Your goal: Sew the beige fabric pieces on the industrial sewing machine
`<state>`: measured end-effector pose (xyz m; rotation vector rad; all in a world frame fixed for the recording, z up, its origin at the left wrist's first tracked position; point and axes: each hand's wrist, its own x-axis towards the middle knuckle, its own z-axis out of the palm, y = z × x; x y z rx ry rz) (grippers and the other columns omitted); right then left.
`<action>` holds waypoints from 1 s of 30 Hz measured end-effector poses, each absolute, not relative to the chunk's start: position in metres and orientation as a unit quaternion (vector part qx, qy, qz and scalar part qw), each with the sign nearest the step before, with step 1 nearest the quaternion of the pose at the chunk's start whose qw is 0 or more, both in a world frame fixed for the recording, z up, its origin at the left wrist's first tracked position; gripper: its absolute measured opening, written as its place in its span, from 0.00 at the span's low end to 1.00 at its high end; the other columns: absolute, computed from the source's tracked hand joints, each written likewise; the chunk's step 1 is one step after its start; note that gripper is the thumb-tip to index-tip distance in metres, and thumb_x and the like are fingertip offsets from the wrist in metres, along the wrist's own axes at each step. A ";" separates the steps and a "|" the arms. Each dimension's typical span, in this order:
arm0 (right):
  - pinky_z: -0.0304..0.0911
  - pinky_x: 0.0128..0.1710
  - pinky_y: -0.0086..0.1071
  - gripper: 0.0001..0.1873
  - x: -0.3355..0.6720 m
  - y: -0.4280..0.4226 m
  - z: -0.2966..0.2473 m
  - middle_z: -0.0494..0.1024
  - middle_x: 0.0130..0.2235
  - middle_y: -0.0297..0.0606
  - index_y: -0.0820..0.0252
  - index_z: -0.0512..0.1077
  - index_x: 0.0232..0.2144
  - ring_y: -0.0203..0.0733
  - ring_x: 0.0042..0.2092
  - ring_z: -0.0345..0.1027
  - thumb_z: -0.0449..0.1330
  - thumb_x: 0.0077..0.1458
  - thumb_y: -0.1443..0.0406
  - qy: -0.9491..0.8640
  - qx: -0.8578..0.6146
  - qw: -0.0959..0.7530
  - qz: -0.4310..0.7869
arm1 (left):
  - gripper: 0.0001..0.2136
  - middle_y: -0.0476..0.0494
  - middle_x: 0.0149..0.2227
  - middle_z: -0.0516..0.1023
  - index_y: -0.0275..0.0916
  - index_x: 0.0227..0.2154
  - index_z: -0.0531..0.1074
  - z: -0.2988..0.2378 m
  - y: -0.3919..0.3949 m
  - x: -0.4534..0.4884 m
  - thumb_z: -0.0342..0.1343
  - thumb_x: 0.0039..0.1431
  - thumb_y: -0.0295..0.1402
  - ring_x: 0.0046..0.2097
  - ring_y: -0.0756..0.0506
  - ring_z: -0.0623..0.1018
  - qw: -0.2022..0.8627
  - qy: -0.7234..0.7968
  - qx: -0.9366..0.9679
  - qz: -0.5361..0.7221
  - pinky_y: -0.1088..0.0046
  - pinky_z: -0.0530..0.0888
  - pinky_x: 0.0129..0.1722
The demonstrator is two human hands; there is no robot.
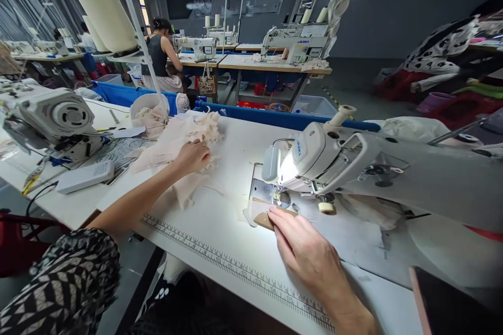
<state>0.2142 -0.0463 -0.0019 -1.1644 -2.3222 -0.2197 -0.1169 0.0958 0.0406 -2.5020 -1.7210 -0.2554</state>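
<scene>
My left hand (193, 156) is stretched across the table, its fingers curled down onto a pile of thin pale-beige fabric pieces (157, 153). Frilled edges of that cloth bunch up just beyond the fingers, and the fingertips are partly hidden. My right hand (306, 243) lies low in front of a white JUKI sewing machine (314, 154), fingers close together over a flat brown piece with a rounded end (264, 220). What the brown piece is made of is unclear. It sits beside the lit metal needle plate (262, 191), with a scrap of pale cloth (248, 216) showing at its left.
A printed ruler (236, 269) runs along the table's front edge. To the left stand another sewing machine head (58, 115), a white box (86, 175) and large thread cones (100, 5). A dark phone-like slab (451, 303) is at lower right. A person (163, 57) sits at a machine behind.
</scene>
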 end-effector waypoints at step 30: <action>0.69 0.34 0.40 0.22 0.195 -0.062 0.008 0.81 0.56 0.45 0.60 0.77 0.55 0.47 0.40 0.73 0.51 0.65 0.72 -0.857 -0.475 0.149 -0.132 | 0.07 0.47 0.28 0.82 0.39 0.31 0.70 0.064 0.034 -0.044 0.51 0.64 0.30 0.30 0.48 0.79 -0.353 -0.426 -0.820 -0.145 0.74 0.68 0.31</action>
